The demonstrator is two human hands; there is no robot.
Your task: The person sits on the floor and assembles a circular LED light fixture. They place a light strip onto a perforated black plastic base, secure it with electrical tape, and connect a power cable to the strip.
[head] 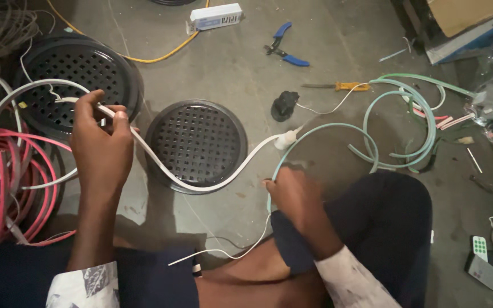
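Note:
My left hand point(101, 145) grips a white flexible strip point(201, 183) that curves across a round black perforated grille point(196, 145) to a white connector point(285, 139). From that connector a pale green strip point(338, 126) runs off. My right hand point(295, 194) is closed on the green strip's lower part, just above my knee. The green strip loops in coils point(409, 122) on the floor to the right. A thin white wire point(223, 254) trails between my legs.
A larger black grille point(81, 74) lies at the left beside pink and white strip coils point(12, 182). Blue-handled pliers point(283, 48), a yellow-handled screwdriver point(338, 86), a white box point(215, 17), a small black part point(285, 105) and two remotes point(482, 263) lie on the concrete floor.

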